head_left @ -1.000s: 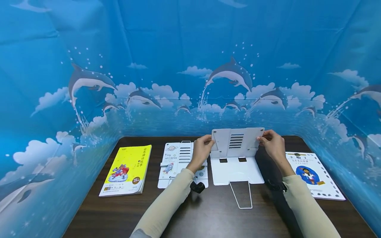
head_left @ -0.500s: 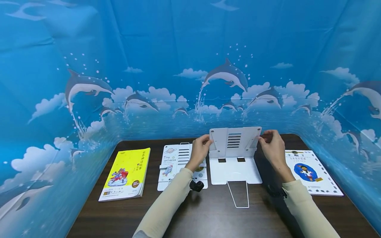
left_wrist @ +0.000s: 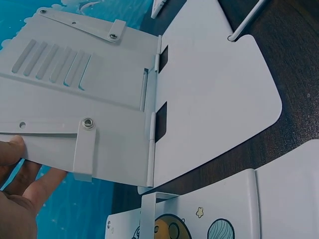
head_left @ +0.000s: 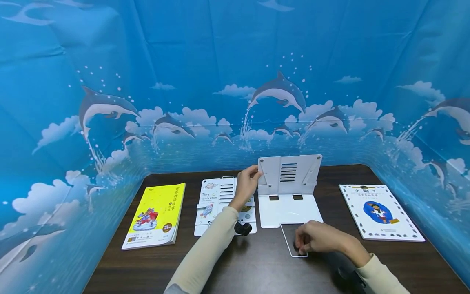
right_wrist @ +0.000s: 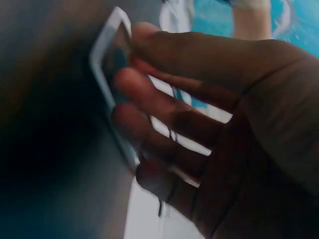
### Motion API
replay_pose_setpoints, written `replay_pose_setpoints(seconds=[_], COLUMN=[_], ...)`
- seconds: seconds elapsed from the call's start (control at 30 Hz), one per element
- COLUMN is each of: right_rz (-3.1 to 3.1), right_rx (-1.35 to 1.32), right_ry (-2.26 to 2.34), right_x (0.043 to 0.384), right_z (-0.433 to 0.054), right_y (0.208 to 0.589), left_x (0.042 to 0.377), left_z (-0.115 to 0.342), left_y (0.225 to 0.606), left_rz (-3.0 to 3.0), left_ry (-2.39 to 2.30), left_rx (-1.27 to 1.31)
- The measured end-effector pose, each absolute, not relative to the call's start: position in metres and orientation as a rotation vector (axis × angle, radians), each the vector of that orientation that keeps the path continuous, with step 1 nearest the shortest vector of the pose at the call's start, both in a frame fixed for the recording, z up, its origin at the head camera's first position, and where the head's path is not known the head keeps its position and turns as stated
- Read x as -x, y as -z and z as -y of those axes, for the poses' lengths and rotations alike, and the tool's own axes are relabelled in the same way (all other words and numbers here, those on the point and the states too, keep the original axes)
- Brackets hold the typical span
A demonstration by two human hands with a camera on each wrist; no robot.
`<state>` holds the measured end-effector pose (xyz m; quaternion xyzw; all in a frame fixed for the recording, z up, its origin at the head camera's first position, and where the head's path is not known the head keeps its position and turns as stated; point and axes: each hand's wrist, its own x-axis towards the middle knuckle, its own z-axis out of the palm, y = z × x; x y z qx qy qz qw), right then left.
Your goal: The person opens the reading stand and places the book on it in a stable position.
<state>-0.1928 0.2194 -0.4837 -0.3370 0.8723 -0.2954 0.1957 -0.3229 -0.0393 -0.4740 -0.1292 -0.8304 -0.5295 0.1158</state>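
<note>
A white metal book stand [head_left: 271, 214] stands unfolded on the table, its slotted panel upright and its base flat. My left hand [head_left: 245, 185] pinches the left edge of that panel; in the left wrist view the thumb lies on the near face and the other fingers [left_wrist: 46, 188] go behind it. Lower down, my right hand [head_left: 323, 237] is at the wire leg [head_left: 285, 239] that sticks out from the base. Its fingers are loosely bent beside the wire, and the right wrist view is too blurred to show whether they touch it.
A folded white stand [head_left: 210, 197] printed "Tiny universe" lies under the left forearm. At the left is a thick yellow book [head_left: 161, 204], at the right a white book [head_left: 383, 228] with a blue oval picture. A blue dolphin curtain [head_left: 205, 81] surrounds the dark table [head_left: 253, 273].
My right hand has left the panel's right edge and come down toward me to the wire leg. The left hand keeps its grip, and the stand is still upright.
</note>
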Motion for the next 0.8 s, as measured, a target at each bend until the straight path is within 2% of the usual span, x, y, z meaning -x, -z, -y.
replay_pose_setpoints(seconds=[0.2, 0.53, 0.8], right_rz=[-2.555, -2.681, -2.564], right_rx=[0.957, 1.110, 0.996], right_ry=[0.661, 0.478, 0.668], right_x=[0.177, 0.174, 0.183], right_z=[-0.212, -0.204, -0.211], right_y=[0.494, 0.495, 0.482], left_x=[0.322, 0.322, 0.322], left_z=[0.040, 0.039, 0.040], left_y=[0.474, 0.472, 0.474], left_rz=[2.435, 2.440, 2.444], left_ry=[1.547, 1.552, 1.563], left_rx=[0.368, 0.376, 0.380])
